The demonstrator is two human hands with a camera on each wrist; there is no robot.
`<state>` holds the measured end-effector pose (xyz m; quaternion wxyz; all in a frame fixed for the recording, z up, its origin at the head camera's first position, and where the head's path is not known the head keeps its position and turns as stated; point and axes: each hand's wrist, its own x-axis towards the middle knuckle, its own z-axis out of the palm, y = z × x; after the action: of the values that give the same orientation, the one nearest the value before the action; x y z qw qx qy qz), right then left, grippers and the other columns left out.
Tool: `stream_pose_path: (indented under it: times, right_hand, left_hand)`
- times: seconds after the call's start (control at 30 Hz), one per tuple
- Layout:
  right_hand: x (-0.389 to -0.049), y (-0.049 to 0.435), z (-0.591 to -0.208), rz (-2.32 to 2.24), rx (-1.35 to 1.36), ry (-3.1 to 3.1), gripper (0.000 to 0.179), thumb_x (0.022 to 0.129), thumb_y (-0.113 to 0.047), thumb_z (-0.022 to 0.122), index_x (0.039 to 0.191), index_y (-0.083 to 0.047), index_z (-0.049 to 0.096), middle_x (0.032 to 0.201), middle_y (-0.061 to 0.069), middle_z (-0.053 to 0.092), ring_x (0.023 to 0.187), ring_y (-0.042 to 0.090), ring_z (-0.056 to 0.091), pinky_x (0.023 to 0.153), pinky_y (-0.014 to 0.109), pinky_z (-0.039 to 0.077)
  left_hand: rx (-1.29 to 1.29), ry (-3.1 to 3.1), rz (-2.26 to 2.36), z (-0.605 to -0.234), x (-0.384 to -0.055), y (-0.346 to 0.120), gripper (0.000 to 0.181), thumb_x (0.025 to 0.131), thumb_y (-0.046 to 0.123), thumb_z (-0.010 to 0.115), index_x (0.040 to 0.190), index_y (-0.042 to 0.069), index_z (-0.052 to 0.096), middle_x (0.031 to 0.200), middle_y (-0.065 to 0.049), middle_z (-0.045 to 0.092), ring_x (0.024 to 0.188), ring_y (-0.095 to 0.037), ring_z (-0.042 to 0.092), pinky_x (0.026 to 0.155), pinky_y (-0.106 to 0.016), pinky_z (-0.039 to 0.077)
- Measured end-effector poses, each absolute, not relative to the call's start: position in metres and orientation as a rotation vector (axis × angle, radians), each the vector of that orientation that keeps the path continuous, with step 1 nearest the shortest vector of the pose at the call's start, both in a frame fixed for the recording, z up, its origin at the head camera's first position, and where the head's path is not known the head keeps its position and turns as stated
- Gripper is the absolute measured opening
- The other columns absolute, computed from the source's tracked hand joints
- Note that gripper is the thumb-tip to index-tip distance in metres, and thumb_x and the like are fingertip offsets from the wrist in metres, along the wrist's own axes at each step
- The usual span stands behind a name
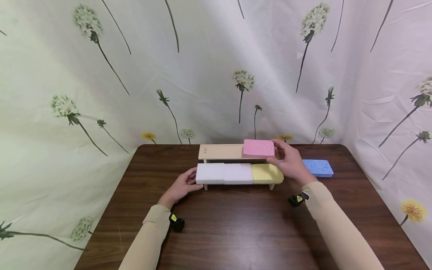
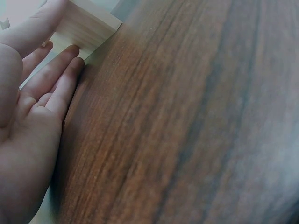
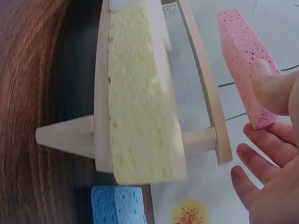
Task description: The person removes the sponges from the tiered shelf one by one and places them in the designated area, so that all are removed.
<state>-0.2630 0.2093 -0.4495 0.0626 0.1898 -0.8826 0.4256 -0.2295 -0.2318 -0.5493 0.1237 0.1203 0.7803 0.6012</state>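
Observation:
A two-tier wooden stand (image 1: 221, 151) stands toward the back of the table. Its front tier carries a row of blocks: a white sponge (image 1: 210, 173), a pale lilac-white sponge (image 1: 238, 173) and a yellow sponge (image 1: 267, 173). My left hand (image 1: 182, 185) holds the stand's left end, thumb at the front and fingers behind; the left wrist view shows fingertips by the wood (image 2: 88, 28). With thumb and fingers, my right hand (image 1: 291, 161) pinches a pink sponge (image 1: 258, 148) by its right end. In the head view it overlaps the right part of the back tier.
A blue sponge (image 1: 318, 168) lies on the brown wooden table (image 1: 233, 225) to the right of the stand, partly behind my right hand. Behind the table hangs a white curtain (image 1: 209, 75) printed with dandelions.

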Motion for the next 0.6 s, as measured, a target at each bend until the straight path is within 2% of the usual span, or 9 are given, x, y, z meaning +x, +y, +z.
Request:
stream_pose_path:
  times: [0.2, 0.6]
  right_hand:
    - [-0.26, 0.219, -0.449, 1.241, 0.547, -2.674, 0.072, 0.093, -0.013, 0.082, 0.155, -0.005, 0.047, 0.144, 0.022, 0.06, 0.127, 0.042, 0.062, 0.105, 0.061, 0.053]
    - [-0.251, 0.244, -0.45, 1.215, 0.494, -2.685, 0.072, 0.094, -0.013, 0.081, 0.156, -0.004, 0.046, 0.149, 0.023, 0.057, 0.13, 0.046, 0.059, 0.106, 0.066, 0.05]
  left_hand:
    - [0.347, 2.28, 1.752, -0.55, -0.229, -0.233, 0.079, 0.093, 0.007, 0.081, 0.16, 0.001, 0.038, 0.154, -0.025, 0.051, 0.142, -0.037, 0.051, 0.117, -0.037, 0.046]
    - [0.353, 2.304, 1.728, -0.55, -0.229, -0.232, 0.078, 0.093, 0.007, 0.081, 0.159, 0.002, 0.039, 0.152, -0.025, 0.053, 0.141, -0.037, 0.053, 0.119, -0.044, 0.044]
